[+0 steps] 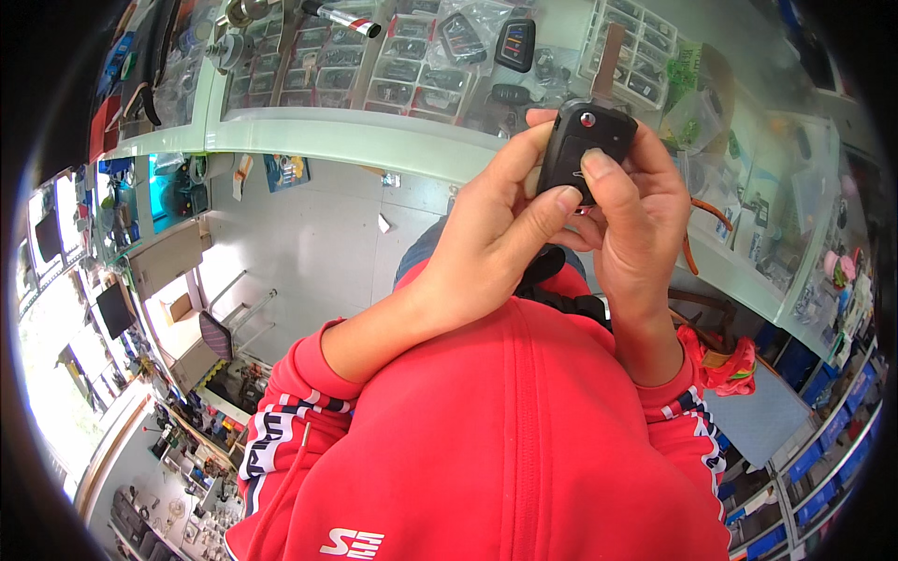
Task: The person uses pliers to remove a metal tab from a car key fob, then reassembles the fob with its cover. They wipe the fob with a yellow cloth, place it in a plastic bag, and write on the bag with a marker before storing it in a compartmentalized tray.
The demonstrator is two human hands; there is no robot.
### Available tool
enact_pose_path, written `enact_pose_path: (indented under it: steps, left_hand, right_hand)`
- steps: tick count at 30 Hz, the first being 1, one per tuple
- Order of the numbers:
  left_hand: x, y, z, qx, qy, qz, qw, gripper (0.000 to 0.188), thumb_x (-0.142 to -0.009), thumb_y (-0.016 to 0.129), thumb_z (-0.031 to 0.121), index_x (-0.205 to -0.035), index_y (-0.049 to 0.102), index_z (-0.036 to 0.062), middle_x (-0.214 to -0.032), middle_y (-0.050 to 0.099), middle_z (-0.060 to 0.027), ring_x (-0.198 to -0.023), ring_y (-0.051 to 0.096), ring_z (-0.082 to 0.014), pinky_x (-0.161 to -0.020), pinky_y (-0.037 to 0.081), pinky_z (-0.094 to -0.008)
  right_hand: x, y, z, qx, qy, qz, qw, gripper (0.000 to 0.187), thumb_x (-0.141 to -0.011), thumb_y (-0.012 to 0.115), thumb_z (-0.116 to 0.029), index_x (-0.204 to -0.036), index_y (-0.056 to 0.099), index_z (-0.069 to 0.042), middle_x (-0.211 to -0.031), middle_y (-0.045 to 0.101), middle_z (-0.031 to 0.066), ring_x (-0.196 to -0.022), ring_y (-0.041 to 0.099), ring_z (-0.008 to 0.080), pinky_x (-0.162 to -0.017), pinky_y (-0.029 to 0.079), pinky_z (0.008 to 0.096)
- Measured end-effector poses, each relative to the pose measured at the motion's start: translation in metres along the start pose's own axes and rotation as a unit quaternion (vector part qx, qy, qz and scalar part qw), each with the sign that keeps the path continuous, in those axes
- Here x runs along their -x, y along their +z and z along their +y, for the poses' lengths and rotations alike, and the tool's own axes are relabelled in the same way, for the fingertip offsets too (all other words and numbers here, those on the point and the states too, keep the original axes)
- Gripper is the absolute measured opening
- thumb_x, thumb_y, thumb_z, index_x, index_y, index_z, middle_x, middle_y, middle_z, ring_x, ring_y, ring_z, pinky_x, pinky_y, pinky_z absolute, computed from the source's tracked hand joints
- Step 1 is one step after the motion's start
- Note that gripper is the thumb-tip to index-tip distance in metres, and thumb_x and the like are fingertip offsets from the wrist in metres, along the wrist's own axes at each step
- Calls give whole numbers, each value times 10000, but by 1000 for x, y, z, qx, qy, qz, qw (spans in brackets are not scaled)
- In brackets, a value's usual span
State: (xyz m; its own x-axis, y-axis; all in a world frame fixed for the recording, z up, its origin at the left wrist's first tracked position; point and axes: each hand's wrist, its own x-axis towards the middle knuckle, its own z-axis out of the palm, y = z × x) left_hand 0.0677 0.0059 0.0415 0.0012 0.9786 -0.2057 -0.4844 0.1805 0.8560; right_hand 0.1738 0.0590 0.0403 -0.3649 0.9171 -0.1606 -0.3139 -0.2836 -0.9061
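Observation:
A black flip car key [572, 150] is held up in front of me, over the near edge of the glass counter. Its metal blade [610, 64] is swung out and points away from me. A small red round mark shows near the blade's end of the case. My left hand [510, 196] grips the case from the left, the thumb lying along its lower edge. My right hand [641, 192] holds it from the right, with the thumb pressed on the button face. The fingers behind the case are partly hidden.
The glass counter [355, 131] curves across the top. Under or on it lie boxed key parts [412, 79], a black key fob [514, 45], a smaller dark fob [510, 94] and a marker [341, 19]. A chair [217, 335] stands at left; blue-binned shelves [823, 453] at right.

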Motion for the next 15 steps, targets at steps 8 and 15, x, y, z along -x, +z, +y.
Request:
enact_pose_path:
  steps: [8, 15]
  left_hand:
    - [7, -12, 3, -167, -113, 20, 979, 263, -867, 501, 84, -1102, 486, -33, -743, 595, -69, -712, 601, -109, -616, 482, -223]
    - [-23, -30, 19, -251, 72, 91, 961, 243, -882, 498, 180, -918, 611, -32, -777, 616, -53, -756, 566, -96, -678, 455, -227]
  right_hand:
    - [2, -15, 22, -71, 33, -68, 995, 280, -894, 454, -201, -1058, 495, 22, -1092, 540, 188, -816, 540, 147, -719, 439, 267]
    - [1, -40, 32, -500, 213, -263, 797, 387, -928, 334, -332, -1059, 485, 0, -662, 521, 83, -486, 419, 122, -487, 397, 266]
